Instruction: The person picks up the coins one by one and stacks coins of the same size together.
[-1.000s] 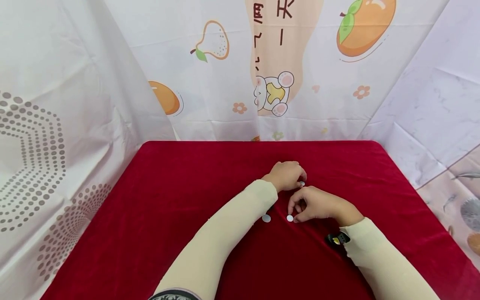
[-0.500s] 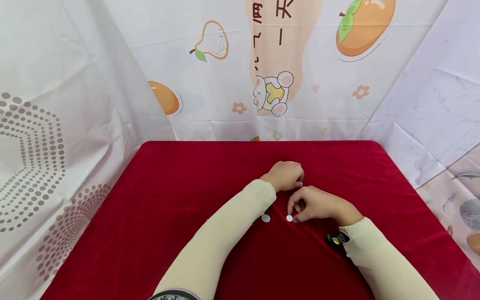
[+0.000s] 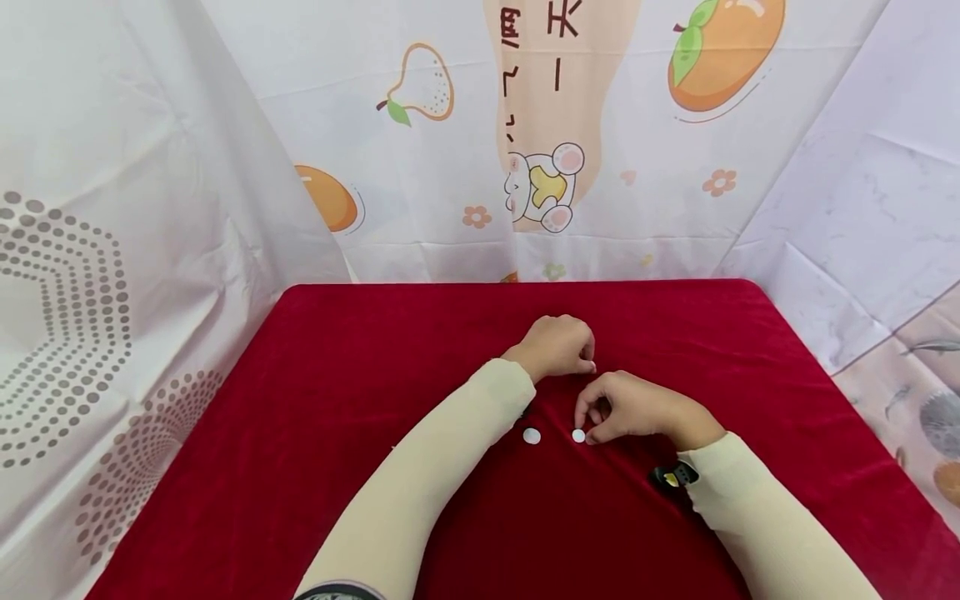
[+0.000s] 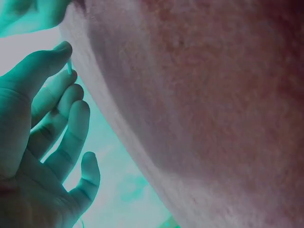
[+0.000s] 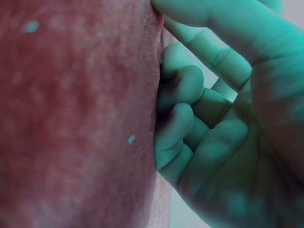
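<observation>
In the head view my left hand (image 3: 557, 346) is held over the far middle of the red cloth, fingers curled downward. The left wrist view shows its thumb and index fingertip pinching a small thin disc (image 4: 70, 66), seen edge-on. Closer to me, my right hand (image 3: 633, 408) bends its thumb and index finger onto a small white disc (image 3: 578, 436) at their tips. That disc is hidden in the right wrist view, where the right hand's other fingers (image 5: 180, 128) curl low against the cloth. Another white disc (image 3: 532, 436) lies flat to the left.
A red velvety cloth (image 3: 360, 375) covers the table. Printed white curtains (image 3: 420, 192) hang behind and along both sides. A black strap with a yellow spot (image 3: 675, 477) sits by the right cuff. Two pale specks show on the cloth in the right wrist view.
My left hand has drawn left, away from the right hand, with its disc. The right hand and the disc lying on the cloth stay where they were.
</observation>
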